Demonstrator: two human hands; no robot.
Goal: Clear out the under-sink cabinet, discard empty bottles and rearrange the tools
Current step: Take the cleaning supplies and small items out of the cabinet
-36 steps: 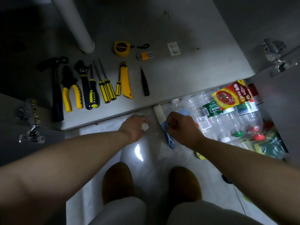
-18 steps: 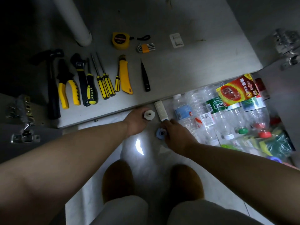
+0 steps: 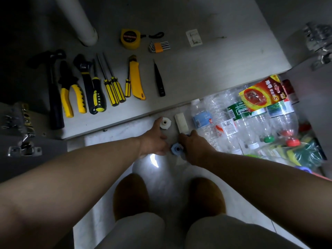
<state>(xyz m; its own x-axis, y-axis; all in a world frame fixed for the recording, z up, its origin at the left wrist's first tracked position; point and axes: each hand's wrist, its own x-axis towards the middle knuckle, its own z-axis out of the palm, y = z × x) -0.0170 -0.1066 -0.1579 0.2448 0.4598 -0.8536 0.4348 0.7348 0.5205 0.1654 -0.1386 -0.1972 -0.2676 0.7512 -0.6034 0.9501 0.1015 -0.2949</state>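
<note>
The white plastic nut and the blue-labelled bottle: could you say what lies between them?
A white rectangular block lies between the white plastic nut and the blue-labelled bottle, in the head view.

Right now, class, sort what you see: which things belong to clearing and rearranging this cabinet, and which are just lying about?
Part of the job:
hammer, pliers, screwdrivers, utility knife, tape measure, hex keys, plastic bottles, white fitting, blue fitting

Just there:
drain pipe, door hinge, slippers
</note>
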